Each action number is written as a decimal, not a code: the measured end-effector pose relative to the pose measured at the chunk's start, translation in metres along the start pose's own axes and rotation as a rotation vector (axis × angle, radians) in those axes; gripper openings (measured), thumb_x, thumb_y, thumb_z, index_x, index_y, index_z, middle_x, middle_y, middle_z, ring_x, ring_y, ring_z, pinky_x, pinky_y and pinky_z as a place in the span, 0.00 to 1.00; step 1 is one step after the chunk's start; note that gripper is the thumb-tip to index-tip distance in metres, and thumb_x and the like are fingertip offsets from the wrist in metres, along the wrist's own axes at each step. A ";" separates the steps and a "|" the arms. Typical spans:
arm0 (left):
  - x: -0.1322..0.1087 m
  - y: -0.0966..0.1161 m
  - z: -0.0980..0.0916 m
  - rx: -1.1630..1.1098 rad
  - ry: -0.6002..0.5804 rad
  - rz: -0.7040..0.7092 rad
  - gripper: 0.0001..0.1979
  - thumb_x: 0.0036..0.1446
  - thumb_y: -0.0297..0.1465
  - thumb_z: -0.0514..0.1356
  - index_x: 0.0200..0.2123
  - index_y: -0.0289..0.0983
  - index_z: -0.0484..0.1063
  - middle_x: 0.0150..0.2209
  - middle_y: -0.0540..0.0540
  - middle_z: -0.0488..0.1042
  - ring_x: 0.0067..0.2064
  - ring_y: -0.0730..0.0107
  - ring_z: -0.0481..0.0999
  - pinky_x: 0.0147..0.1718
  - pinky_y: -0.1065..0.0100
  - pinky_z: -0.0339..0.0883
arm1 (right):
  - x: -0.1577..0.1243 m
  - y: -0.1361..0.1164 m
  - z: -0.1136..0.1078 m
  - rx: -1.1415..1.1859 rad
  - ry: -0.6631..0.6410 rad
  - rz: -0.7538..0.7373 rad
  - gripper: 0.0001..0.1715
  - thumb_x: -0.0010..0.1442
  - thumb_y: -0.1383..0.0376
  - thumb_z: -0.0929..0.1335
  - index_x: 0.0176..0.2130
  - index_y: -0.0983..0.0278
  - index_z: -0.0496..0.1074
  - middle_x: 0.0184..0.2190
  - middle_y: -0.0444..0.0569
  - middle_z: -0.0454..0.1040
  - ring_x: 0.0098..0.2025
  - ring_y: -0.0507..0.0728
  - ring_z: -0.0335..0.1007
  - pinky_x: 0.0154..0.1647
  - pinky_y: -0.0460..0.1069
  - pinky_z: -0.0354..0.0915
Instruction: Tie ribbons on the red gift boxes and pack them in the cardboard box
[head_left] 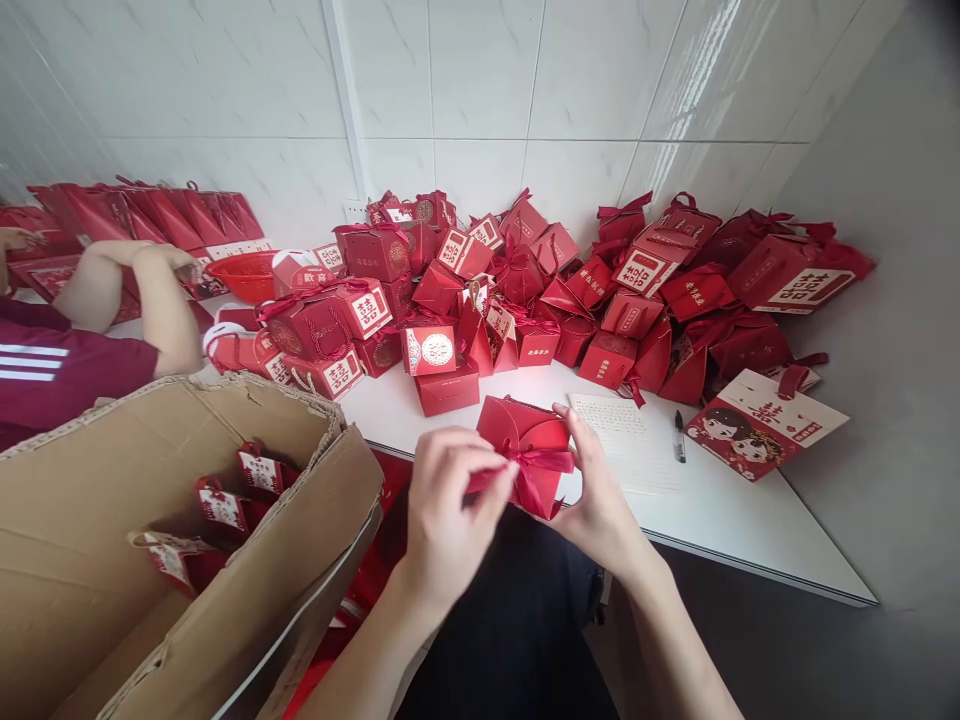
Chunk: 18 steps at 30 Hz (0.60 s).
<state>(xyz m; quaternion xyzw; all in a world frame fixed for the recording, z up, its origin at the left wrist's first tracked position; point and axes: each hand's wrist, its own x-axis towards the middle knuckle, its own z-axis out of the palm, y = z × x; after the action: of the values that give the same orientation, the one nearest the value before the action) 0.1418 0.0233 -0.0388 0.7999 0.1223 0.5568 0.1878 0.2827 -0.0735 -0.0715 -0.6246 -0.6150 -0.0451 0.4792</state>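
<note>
A small red gift box [496, 418] with curved folded flaps is held up at the front edge of the table. A shiny red ribbon [546, 460] is tied in a bow across it. My left hand [454, 500] pinches a loop of the ribbon between thumb and fingertips, on the box's left side. Around the box's right side, my right hand [596, 490] is closed, with the thumb low and the fingers near the top corner. The underside of the box is hidden.
Red gift boxes [450, 385] are heaped along the wall. A paper sheet [622, 425], a black pen [679, 437] and a printed card box [765, 425] lie right. A cardboard carton [360, 470] holding red boxes stands left. Beyond it are a co-worker's arms [161, 300] and a red basin [244, 275].
</note>
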 end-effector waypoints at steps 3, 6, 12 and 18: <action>-0.011 0.014 -0.001 0.070 -0.045 0.305 0.09 0.50 0.22 0.61 0.35 0.40 0.70 0.31 0.50 0.72 0.40 0.69 0.71 0.47 0.60 0.63 | -0.003 -0.005 -0.001 0.038 0.042 -0.004 0.53 0.54 0.65 0.69 0.64 0.51 0.33 0.64 0.51 0.44 0.65 0.64 0.40 0.62 0.63 0.50; -0.016 0.021 -0.005 0.111 -0.030 0.391 0.09 0.51 0.22 0.60 0.35 0.39 0.72 0.29 0.50 0.75 0.38 0.69 0.72 0.47 0.60 0.62 | -0.004 -0.011 -0.003 0.082 0.067 -0.007 0.54 0.54 0.64 0.69 0.64 0.50 0.31 0.64 0.50 0.43 0.65 0.65 0.42 0.60 0.65 0.52; -0.016 0.023 -0.020 0.176 -0.042 0.428 0.09 0.51 0.24 0.61 0.36 0.41 0.73 0.28 0.50 0.75 0.35 0.70 0.73 0.45 0.61 0.64 | -0.004 -0.022 -0.008 0.081 0.093 -0.043 0.56 0.52 0.63 0.71 0.64 0.48 0.32 0.64 0.49 0.43 0.64 0.66 0.42 0.61 0.66 0.50; -0.053 0.021 -0.037 -0.019 -0.107 0.202 0.11 0.49 0.21 0.56 0.35 0.41 0.69 0.27 0.49 0.72 0.32 0.69 0.72 0.40 0.60 0.70 | -0.002 -0.027 -0.008 0.129 0.110 0.084 0.61 0.47 0.57 0.74 0.64 0.49 0.32 0.64 0.51 0.43 0.65 0.67 0.41 0.59 0.64 0.55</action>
<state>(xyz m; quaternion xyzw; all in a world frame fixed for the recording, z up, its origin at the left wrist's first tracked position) 0.0885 -0.0106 -0.0632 0.8349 0.0255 0.5305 0.1444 0.2648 -0.0863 -0.0537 -0.6142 -0.5625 -0.0194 0.5532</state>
